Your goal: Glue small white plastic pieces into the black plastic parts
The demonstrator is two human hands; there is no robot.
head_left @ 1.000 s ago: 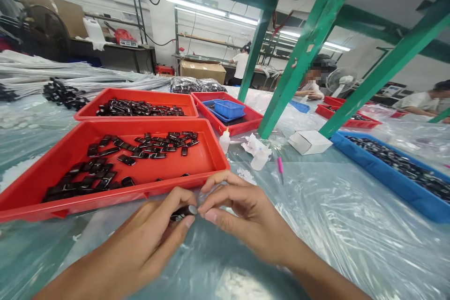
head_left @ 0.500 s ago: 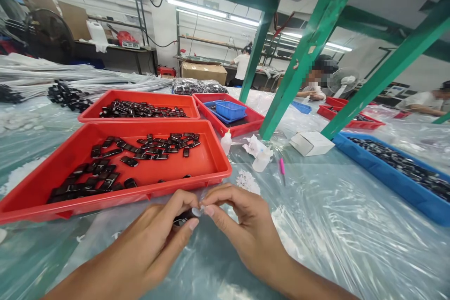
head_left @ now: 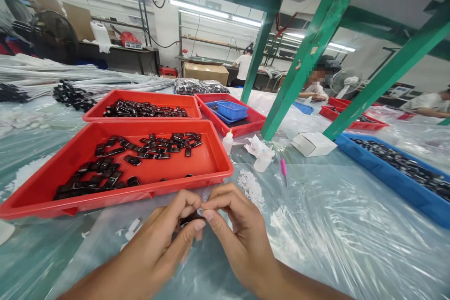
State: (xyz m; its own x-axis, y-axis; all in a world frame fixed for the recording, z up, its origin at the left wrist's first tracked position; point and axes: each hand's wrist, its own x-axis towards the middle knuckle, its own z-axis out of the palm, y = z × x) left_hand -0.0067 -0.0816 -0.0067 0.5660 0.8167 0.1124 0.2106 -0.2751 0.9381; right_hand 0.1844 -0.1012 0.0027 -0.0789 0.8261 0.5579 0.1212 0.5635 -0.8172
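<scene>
Over the plastic-covered table, my left hand (head_left: 163,239) is closed around a small glossy black piece (head_left: 190,218), mostly hidden by the fingers. A pale, translucent bit (head_left: 200,212) shows at its right end. My right hand (head_left: 239,234) pinches at that end, thumb and forefinger pressed together; whether it grips the pale bit or only touches it is hard to make out. Just beyond my hands stands a red tray (head_left: 197,164) with many similar black pieces (head_left: 105,168) lying in it.
Behind are a second red tray (head_left: 147,96) of black parts and a red tray (head_left: 258,119) holding blue baskets (head_left: 232,110). A white bottle (head_left: 228,143), white pellets (head_left: 251,187), pink-handled tool (head_left: 283,168) and white box (head_left: 312,144) lie near a green post (head_left: 277,108). A blue tray (head_left: 386,176) stands right.
My right fingers have closed in on the black piece's end, covering more of the pale bit. The black piece is now more hidden. The view has shifted slightly.
</scene>
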